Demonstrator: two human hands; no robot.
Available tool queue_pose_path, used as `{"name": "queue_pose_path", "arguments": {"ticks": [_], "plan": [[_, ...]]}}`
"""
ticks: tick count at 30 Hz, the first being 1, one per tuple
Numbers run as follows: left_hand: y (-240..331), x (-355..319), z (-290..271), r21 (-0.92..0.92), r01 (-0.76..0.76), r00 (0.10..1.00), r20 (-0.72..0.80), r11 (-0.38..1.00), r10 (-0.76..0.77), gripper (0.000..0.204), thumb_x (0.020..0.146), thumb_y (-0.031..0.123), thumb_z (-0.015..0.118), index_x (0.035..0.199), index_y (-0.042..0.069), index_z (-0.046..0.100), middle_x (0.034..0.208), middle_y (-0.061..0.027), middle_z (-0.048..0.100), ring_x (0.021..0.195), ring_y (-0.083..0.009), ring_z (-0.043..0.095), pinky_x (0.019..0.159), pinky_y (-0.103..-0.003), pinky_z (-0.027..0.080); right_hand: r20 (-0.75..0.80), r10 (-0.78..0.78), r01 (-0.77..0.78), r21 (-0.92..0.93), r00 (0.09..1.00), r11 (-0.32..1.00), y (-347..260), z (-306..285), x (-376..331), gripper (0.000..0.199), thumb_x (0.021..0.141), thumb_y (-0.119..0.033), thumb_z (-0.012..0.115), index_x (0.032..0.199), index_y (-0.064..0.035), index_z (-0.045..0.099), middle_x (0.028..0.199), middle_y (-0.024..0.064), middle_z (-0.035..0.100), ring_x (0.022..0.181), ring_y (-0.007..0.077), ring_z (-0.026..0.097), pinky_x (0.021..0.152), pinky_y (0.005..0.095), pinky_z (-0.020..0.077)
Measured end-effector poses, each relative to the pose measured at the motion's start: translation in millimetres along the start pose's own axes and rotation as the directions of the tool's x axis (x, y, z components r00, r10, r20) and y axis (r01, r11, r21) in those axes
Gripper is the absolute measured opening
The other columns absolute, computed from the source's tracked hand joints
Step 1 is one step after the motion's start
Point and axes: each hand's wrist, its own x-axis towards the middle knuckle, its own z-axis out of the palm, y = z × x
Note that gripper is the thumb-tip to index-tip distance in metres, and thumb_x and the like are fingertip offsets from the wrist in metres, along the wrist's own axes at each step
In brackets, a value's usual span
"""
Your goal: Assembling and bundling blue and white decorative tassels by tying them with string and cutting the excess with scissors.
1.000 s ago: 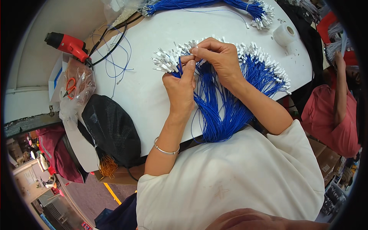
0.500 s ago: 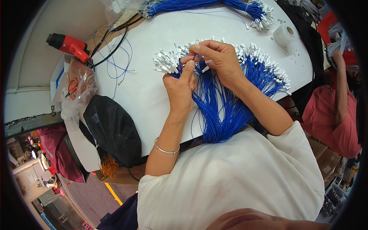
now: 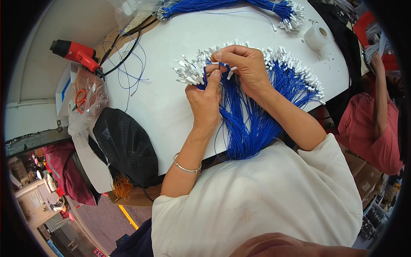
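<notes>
Moved slightly rightward since the earlier frame: left hand (image 3: pixel 205 97), nearer its partner. Item: blue wires (image 3: pixel 244 139), one loose bunch tipped with white connectors (image 3: pixel 190 70), spread beneath both hands to the near edge of the white surface (image 3: pixel 165 107). Left grip: closed around part of the bunch. Right hand (image 3: pixel 250 68): thumb and forefinger pinched together, apparently on one blue strand (image 3: pixel 220 65). Handling, as judged: left grip steady, strand kept clear of its neighbours, no tugging on connectors. Outlying: tied blue bundle (image 3: pixel 227 4), far edge; clear film roll (image 3: pixel 314 37), right; black mesh bag (image 3: pixel 125 141), left; red heat gun (image 3: pixel 77 53), far left.
</notes>
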Motion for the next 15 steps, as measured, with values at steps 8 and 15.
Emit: {"name": "queue_pose_path", "arguments": {"ticks": [8,15], "plan": [[2.6,1.8,-3.7,-0.123,0.022,0.995,0.1,0.992,-0.009,0.005,0.09,0.007,0.066,0.093,0.003,0.064,0.054,0.0034,0.049,0.042,-0.0017,0.036,0.038,-0.018,0.024,0.075,0.177,-0.17,-0.088,0.981,0.981,-15.2,1.2,1.1,0.018,0.082,-0.021,0.073,0.09,-0.0048,0.075,0.079,0.0066,0.072,0.067,0.0053,0.058,0.057,0.0151,0.0354],[5.4,4.0,-6.1,-0.092,0.033,0.984,0.176,0.995,-0.017,0.003,0.09,0.005,0.065,0.09,0.005,0.062,0.052,0.004,0.046,0.041,-0.0018,0.035,0.038,-0.017,0.023,0.168,0.178,-0.161,-0.109,0.97,0.981,-11.2,-1.4,1.8,0.016,0.082,-0.019,0.071,0.091,-0.0062,0.074,0.078,0.0049,0.071,0.067,0.005,0.057,0.058,0.0143,0.0336]]}}
